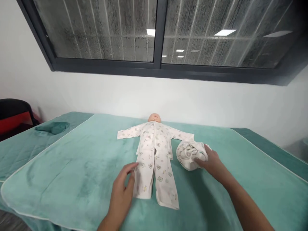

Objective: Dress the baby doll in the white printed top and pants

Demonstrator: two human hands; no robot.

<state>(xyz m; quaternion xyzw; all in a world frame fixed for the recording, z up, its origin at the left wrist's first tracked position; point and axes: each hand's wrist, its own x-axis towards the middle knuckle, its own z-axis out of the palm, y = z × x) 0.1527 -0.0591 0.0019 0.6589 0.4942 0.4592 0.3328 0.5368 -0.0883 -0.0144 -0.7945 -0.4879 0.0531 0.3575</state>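
A baby doll (pixel 154 118) lies on its back on a teal blanket (pixel 72 166), dressed in a white patterned top and trousers (pixel 155 154). My left hand (pixel 122 189) rests open beside the doll's left trouser leg, fingertips touching the cloth. My right hand (pixel 211 162) is closed on a crumpled white bundle of cloth (pixel 190 154) lying to the right of the doll's hip.
The blanket covers a teal padded table (pixel 29 144) with a face hole (pixel 51 127) at the far left. A white wall and a dark-framed window (pixel 158 38) stand behind. A black and red chair (pixel 13 117) sits at the left edge.
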